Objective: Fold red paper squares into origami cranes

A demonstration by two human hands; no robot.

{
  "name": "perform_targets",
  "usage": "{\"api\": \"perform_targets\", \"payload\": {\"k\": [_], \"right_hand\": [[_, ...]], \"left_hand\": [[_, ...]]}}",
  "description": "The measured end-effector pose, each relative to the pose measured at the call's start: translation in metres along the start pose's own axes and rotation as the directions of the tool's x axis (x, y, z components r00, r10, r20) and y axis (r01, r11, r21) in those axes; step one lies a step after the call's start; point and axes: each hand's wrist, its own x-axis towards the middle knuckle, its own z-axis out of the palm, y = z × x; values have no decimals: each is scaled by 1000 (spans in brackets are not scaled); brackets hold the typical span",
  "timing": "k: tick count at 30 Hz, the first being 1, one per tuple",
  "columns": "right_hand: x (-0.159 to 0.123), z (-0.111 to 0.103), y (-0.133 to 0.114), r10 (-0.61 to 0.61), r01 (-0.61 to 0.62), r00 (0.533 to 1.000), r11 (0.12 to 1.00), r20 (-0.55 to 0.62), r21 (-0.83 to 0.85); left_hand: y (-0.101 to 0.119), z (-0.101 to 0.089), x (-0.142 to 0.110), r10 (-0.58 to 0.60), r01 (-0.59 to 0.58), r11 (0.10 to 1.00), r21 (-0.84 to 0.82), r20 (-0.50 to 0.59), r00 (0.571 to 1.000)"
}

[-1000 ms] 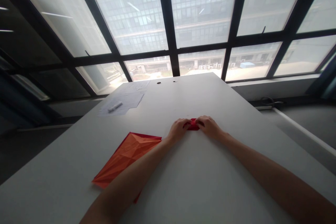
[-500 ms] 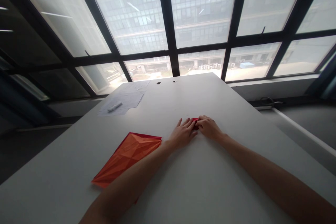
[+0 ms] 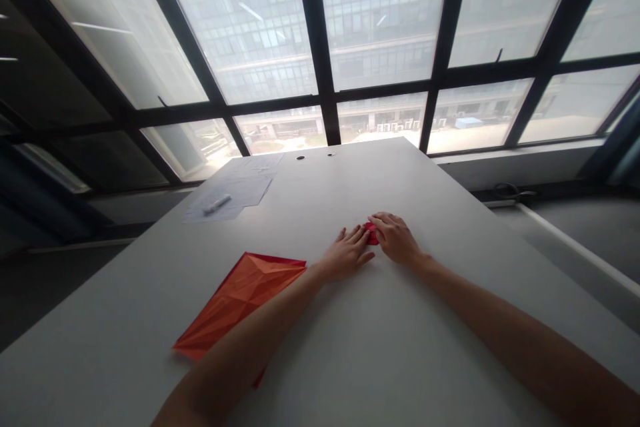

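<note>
A small piece of folded red paper (image 3: 372,234) lies on the white table between my two hands, partly covered by fingers. My left hand (image 3: 347,252) rests flat with its fingers spread, the fingertips pressing on the paper's left edge. From the right, my right hand (image 3: 396,237) curls its fingers over the paper's upper and right side and appears to grip it; its thumb is hard to make out. Beside my left forearm lies a larger creased orange-red paper sheet (image 3: 240,297), part of it hidden beneath that arm.
Printed white papers (image 3: 257,191) lie at the table's far left with a whitish marker-like stick (image 3: 217,205) on them. Two small round holes (image 3: 301,158) mark the far end of the white table (image 3: 320,193). Large dark-framed windows (image 3: 327,107) stand behind it.
My right hand's fingers have shifted slightly up and spread over the red paper, so more of it shows. My left hand stays nearly in place. The view has tilted slightly.
</note>
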Motion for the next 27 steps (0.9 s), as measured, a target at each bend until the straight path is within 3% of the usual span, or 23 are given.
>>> {"api": "perform_targets", "payload": {"k": [5, 10, 19, 23, 27], "right_hand": [[-1, 13, 9, 120, -119, 982, 993, 146, -12], [-2, 13, 10, 176, -172, 966, 984, 189, -35], [-3, 13, 8, 191, -183, 965, 981, 181, -60], [-3, 12, 8, 204, -196, 965, 979, 167, -60], [-3, 12, 6, 177, -177, 976, 984, 130, -11]], "left_hand": [[1, 1, 0, -28, 28, 999, 27, 7, 1000], [2, 5, -1, -197, 197, 978, 63, -4, 980], [4, 14, 2, -472, 475, 879, 32, -74, 879], [-1, 8, 6, -510, 505, 859, -79, -197, 837], [-9, -2, 7, -461, 420, 888, -190, -376, 804]]}}
